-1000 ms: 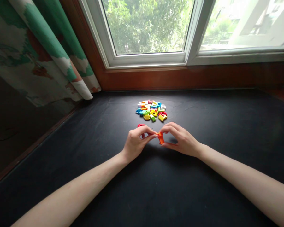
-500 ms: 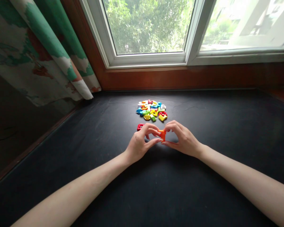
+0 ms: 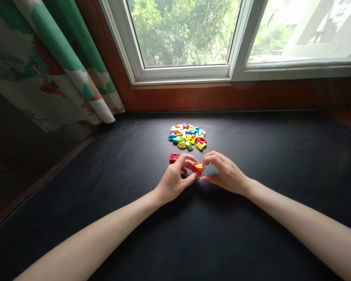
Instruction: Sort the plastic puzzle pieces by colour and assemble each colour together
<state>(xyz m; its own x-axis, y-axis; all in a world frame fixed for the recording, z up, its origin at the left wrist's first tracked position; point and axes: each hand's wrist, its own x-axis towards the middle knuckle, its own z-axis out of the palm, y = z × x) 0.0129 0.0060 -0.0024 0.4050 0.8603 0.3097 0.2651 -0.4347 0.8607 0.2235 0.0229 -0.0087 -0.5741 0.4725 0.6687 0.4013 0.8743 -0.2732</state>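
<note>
A small orange toy block (image 3: pixel 199 168) with a yellow-orange top face is pinched between the thumb and fingers of my left hand (image 3: pixel 175 177), just above the black surface. My right hand (image 3: pixel 226 173) is curved at the block's right side, its thumb and index finger apart. Its fingertips are right by the block's edge; whether they touch it I cannot make out. Behind my left fingers lies a red toy block (image 3: pixel 174 157), partly covered by the hand. The lower part of the orange block is partly hidden by my fingers.
A pile of colourful toy blocks (image 3: pixel 190 137) lies beyond my hands on the black tabletop (image 3: pixel 175 238). A window (image 3: pixel 184 74) with a brown wooden sill (image 3: pixel 222 97) borders the far edge. A patterned curtain (image 3: pixel 76 74) hangs at the left.
The orange block has turned, so its yellow-orange face now shows. It has shifted slightly left with my left hand, and my right fingers have loosened from it. More of the red block is visible.
</note>
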